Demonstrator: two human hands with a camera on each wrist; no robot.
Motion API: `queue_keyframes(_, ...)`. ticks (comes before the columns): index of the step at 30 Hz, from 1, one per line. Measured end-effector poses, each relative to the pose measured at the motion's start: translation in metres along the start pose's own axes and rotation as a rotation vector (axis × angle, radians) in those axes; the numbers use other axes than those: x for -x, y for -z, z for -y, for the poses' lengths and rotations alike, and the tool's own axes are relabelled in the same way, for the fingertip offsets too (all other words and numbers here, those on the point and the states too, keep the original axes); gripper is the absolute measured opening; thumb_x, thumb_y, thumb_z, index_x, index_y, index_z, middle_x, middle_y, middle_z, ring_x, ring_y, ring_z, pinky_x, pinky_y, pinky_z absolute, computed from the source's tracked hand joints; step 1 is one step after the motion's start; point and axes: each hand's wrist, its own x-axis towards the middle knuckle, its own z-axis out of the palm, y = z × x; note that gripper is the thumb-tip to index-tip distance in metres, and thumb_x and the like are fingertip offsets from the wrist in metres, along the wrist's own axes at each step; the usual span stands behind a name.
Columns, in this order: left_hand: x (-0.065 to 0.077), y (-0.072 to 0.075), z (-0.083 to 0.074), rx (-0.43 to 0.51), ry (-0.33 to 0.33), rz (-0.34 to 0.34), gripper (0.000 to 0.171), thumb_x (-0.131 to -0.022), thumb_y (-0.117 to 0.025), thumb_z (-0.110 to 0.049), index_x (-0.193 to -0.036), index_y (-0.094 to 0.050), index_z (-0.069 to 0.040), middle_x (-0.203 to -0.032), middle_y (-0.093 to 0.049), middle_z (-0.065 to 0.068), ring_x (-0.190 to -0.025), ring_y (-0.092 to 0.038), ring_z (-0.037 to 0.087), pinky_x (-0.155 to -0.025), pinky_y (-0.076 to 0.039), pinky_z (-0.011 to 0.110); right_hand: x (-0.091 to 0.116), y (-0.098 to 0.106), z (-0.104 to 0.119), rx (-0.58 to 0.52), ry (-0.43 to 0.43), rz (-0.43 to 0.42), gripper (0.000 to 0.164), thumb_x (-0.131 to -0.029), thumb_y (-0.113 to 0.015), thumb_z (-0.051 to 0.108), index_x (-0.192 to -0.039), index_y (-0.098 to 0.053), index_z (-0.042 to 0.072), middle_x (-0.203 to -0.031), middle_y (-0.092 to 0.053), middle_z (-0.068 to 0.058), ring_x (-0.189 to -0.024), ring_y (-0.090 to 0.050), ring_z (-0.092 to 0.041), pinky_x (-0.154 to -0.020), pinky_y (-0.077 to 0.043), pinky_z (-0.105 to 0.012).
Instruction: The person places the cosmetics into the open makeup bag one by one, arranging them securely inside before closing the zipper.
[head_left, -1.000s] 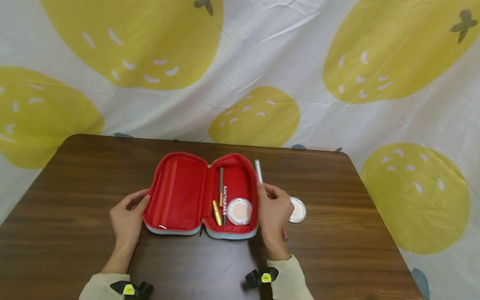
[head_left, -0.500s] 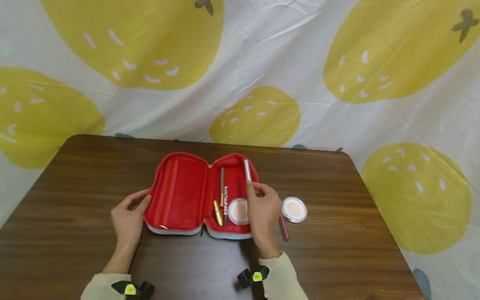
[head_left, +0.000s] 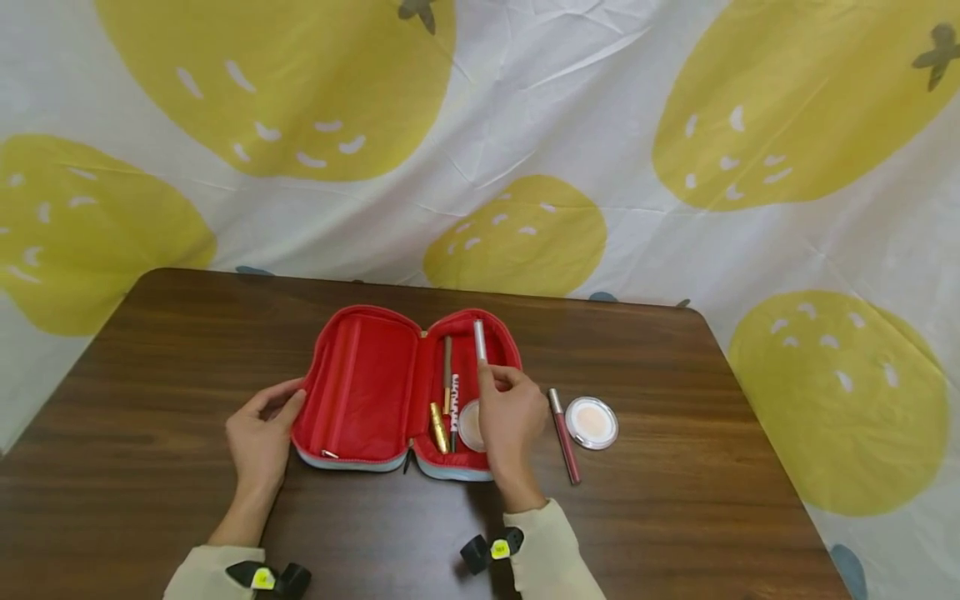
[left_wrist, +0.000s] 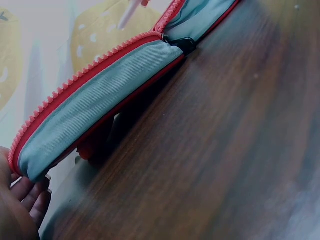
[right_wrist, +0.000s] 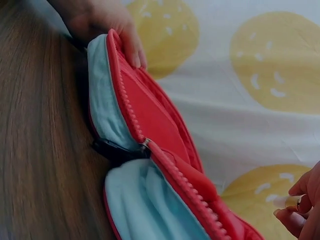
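- Near the centre of the head view, the silver-ended tube (head_left: pixel 480 340) shows over the right half of the open red pouch (head_left: pixel 378 392), its lower part hidden by the right hand (head_left: pixel 513 417); I cannot tell whether it touches the lining.
- The hands are well apart: the right hand pinches the tube, while the left hand (head_left: pixel 262 425), at lower left, grips the pouch's left edge.
- The tube's long axis runs nearly up and down the frame, silver end uppermost, tipped slightly left.
- It looks light, stiff, perhaps slippery; mid-length suits a pinch. The pouch seems soft, best steadied by its rim.
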Motion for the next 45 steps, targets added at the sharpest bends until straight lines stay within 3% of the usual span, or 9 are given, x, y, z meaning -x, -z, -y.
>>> queue_keyframes(11, -0.001, 0.001, 0.004, -0.005, -0.009, -0.009, 0.019, -0.084, -0.073, -0.004, -0.101, -0.072, 0.005, -0.088, -0.072, 0.0, -0.071, -0.064, 0.004, -0.063, -0.05, 0.014, 0.003, -0.026, 0.004, -0.013, -0.017, 0.055, 0.023, -0.084, -0.068, 0.04, -0.074, -0.078, 0.022, -0.057, -0.061, 0.011, -0.054, -0.056, -0.015, -0.044, -0.039, -0.035)
queue_keyframes(17, 0.005, -0.001, -0.014, 0.013, -0.011, 0.009, 0.019, -0.084, -0.071, 0.0, -0.101, -0.07, 0.01, -0.088, -0.072, 0.005, -0.071, -0.064, 0.006, -0.063, -0.05, 0.014, 0.005, -0.035, 0.004, 0.042, -0.065, 0.088, 0.024, -0.084, -0.067, 0.041, -0.073, -0.077, 0.023, -0.058, -0.063, 0.01, -0.058, -0.06, -0.02, -0.044, -0.04, -0.036)
queue_keyframes(26, 0.011, -0.001, -0.027, -0.002, -0.025, 0.014, 0.019, -0.084, -0.07, 0.002, -0.1, -0.069, 0.012, -0.087, -0.072, 0.006, -0.07, -0.064, 0.006, -0.063, -0.049, 0.013, 0.009, -0.042, 0.001, 0.078, -0.081, 0.145, 0.019, -0.084, -0.068, 0.041, -0.076, -0.079, 0.027, -0.065, -0.067, 0.009, -0.066, -0.064, -0.024, -0.054, -0.046, -0.04)
queue_keyframes(37, 0.01, -0.002, -0.028, 0.002, -0.025, 0.008, 0.018, -0.084, -0.07, 0.002, -0.099, -0.07, 0.011, -0.087, -0.072, 0.006, -0.07, -0.063, 0.005, -0.063, -0.049, 0.013, 0.007, -0.047, 0.002, 0.133, -0.055, 0.203, 0.015, -0.084, -0.069, 0.04, -0.083, -0.079, 0.028, -0.073, -0.07, 0.008, -0.069, -0.065, -0.024, -0.059, -0.048, -0.041)
queue_keyframes(45, 0.009, -0.001, -0.025, 0.007, -0.02, 0.006, 0.018, -0.084, -0.07, 0.001, -0.099, -0.07, 0.01, -0.086, -0.071, 0.005, -0.07, -0.063, 0.006, -0.062, -0.049, 0.013, 0.003, -0.044, 0.006, 0.115, -0.031, 0.252, 0.017, -0.083, -0.072, 0.038, -0.09, -0.079, 0.024, -0.072, -0.069, 0.008, -0.068, -0.064, -0.022, -0.057, -0.049, -0.04)
